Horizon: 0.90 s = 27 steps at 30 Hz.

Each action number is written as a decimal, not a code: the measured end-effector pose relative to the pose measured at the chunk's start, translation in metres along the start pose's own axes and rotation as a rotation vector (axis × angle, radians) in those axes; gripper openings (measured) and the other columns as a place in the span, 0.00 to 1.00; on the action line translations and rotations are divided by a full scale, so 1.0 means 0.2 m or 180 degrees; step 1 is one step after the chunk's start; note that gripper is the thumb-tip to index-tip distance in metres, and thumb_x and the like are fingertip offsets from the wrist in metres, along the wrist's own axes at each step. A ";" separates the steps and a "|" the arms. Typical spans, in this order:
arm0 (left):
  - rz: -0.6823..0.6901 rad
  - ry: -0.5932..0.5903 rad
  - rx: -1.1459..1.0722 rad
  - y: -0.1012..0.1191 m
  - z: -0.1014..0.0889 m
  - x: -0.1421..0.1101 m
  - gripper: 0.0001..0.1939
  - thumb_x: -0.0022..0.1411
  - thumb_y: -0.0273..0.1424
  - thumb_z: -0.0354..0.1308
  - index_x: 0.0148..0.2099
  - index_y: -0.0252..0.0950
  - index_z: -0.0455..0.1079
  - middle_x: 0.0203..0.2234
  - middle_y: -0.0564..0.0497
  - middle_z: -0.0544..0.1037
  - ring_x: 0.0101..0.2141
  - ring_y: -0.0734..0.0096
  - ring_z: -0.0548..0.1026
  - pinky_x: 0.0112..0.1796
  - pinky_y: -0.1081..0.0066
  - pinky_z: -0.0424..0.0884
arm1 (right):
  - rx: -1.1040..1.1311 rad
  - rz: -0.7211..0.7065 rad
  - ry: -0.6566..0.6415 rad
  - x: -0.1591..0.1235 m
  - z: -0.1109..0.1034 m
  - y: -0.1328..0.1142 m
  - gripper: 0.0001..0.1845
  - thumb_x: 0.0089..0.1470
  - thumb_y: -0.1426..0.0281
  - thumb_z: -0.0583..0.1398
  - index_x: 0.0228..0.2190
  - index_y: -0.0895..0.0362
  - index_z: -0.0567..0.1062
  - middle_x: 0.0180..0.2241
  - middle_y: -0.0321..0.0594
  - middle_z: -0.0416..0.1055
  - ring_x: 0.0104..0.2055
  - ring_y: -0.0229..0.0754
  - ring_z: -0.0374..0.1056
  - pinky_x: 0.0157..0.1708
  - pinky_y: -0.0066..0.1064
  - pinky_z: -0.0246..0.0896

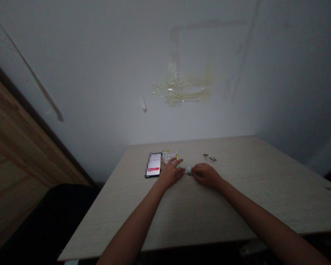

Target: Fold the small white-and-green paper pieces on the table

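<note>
A small folded piece of printed paper (188, 170), whitish with green, lies between my two hands, low over the table. My left hand (169, 173) pinches its left edge between thumb and forefinger, with the other fingers spread out. At the right edge, my right hand (206, 174) grips the same piece, its fingers curled together. Partly under my left fingers lies a flat printed sheet (169, 154) in green, white and yellow. Left of that hand rests a smartphone (153, 165) with a lit screen showing a red bar.
Beyond my right hand lies another small folded paper piece (209, 158). The pale wooden table (198, 221) meets a grey wall (99, 92) with peeling clear tape (182, 90). A dark object (55, 217) and wooden panelling (13, 140) stand at the left.
</note>
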<state>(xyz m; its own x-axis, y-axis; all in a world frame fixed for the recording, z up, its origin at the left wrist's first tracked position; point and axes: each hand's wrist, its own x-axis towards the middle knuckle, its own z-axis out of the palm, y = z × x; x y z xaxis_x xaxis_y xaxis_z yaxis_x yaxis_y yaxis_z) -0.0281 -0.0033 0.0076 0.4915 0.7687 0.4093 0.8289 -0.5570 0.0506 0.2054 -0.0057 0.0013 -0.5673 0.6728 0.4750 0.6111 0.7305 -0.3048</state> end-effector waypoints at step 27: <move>-0.0390 -0.0228 -0.0266 0.00 0.01 0.09 0.03 0.61 0.37 0.60 0.37 0.51 0.76 0.62 0.61 0.64 0.61 0.51 0.59 0.54 0.23 0.33 | 0.0001 -0.0024 -0.0041 0.01 0.01 -0.02 0.07 0.55 0.75 0.57 0.32 0.56 0.76 0.30 0.40 0.73 0.34 0.40 0.67 0.38 0.30 0.59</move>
<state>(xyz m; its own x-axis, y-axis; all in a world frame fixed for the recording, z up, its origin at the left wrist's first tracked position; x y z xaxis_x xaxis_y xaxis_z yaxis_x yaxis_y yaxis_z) -0.0190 0.0107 0.0132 0.4084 0.8512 0.3296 0.8602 -0.4797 0.1731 0.2011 -0.0061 0.0028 -0.5790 0.6686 0.4665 0.6067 0.7356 -0.3014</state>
